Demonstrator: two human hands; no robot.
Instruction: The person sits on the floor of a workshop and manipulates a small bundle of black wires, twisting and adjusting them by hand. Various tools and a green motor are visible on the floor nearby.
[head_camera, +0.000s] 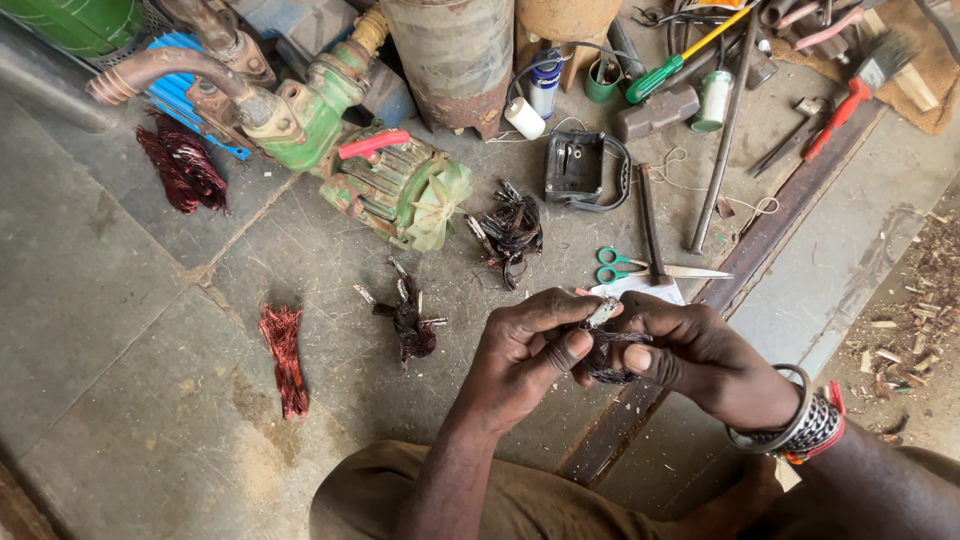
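My left hand (520, 352) and my right hand (700, 358) meet over the floor and pinch a small dark bundle of wire (610, 358) between them. A pale sleeve piece sticks up from the bundle near my left thumb. My right wrist wears several bangles. Two similar dark wire bundles lie on the floor: one (408, 318) left of my hands, one (512, 232) further away. Green-handled scissors (625, 266) lie just beyond my hands on a scrap of white paper.
A green motor pump (385, 180) lies at the back left beside rusty pipes. Red copper wire bundles (284, 355) (180, 165) lie on the left. A black meter case (575, 168), hammer, screwdriver, rods and a brush crowd the far right.
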